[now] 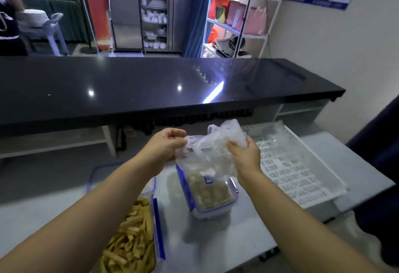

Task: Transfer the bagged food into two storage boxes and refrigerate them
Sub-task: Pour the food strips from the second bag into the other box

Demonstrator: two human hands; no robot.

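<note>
A clear plastic bag (207, 154) hangs over a blue-rimmed storage box (212, 202) on the steel worktop. Pale food chunks lie inside that box, seen through the bag. My left hand (166, 143) pinches the bag's left edge. My right hand (244, 154) grips the bunched top of the bag on the right. A second blue-rimmed box (138, 236) at the lower left is filled with yellow strips of food. A clear lid (101, 177) lies behind that box, partly hidden by my left forearm.
A white perforated tray (291, 164) lies to the right of the boxes on the steel worktop (216, 240). A long black counter (151, 87) runs across behind. Steel cabinets (151, 11) and a shelf rack (237, 13) stand beyond. A person (8, 13) is at far left.
</note>
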